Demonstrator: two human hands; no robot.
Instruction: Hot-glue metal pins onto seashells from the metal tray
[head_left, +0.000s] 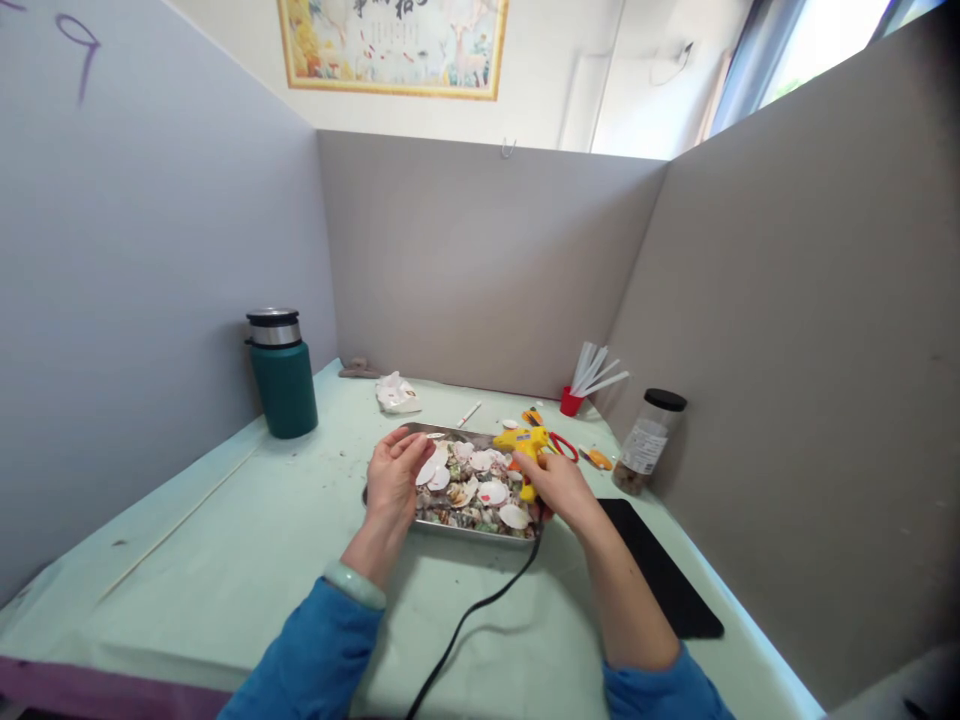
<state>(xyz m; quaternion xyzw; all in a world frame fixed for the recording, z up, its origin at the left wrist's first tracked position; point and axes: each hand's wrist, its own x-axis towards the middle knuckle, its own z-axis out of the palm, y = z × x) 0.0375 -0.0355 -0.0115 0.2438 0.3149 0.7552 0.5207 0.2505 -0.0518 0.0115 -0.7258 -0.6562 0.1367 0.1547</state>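
Two bare hands, both over one tray. Right hand (559,485): fingers wrapped about the grip of one yellow glue gun (517,439), held above the tray's right end, nozzle pointing left. Left hand (394,475): thumb and fingertips drawn together over the tray's left side; cannot tell whether a shell is pinched there. One pale green bangle (355,585) on the left wrist; two blue sleeves.

Under the hands, one metal tray (472,533) of shells (493,493), too many and too overlapped to count; the larger ones whitish. One black cord (466,615) runs from the gun's grip toward the near edge.

Beyond the tray: one slim white stick (469,414), one crumpled white packet (397,393). Right of it: one red-handled tool (564,447), two orange-handled ones (598,459), one red cup (571,403) of several translucent sticks (592,370), one black-lidded jar (645,440), one black mat (664,570). Far left: one green bottle (285,388). Three grey partitions (480,260) around.
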